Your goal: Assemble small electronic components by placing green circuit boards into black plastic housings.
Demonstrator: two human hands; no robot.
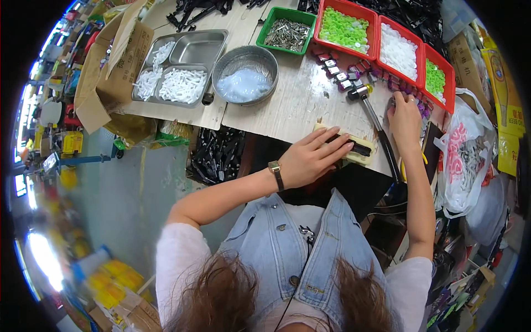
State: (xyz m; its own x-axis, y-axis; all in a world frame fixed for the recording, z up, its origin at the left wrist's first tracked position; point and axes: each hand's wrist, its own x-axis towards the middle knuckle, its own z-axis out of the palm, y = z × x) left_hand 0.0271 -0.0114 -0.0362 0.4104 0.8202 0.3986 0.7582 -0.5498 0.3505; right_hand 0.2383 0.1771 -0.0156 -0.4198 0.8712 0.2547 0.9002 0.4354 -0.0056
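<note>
My left hand (312, 160) lies with its fingers stretched over a black plastic part (360, 148), which rests in a cream block (359, 159) at the table's front edge. Its thumb is hidden. My right hand (406, 122) reaches down, fingers bent, among small purple and silver parts (420, 102) below the red trays. What its fingertips close on is hidden. Between my hands lies a mallet (377, 124), its black-and-yellow head pointing away and its handle running over the front edge. More purple and silver pieces (344, 77) lie beyond its head.
Red trays (378, 41) hold green and white pieces. A green tray (266, 25) holds metal pins. A metal bowl (220, 62) and a steel compartment tray (209, 47) with white pieces stand left, beside a cardboard box (123, 66). A plastic bag (456, 160) hangs at right.
</note>
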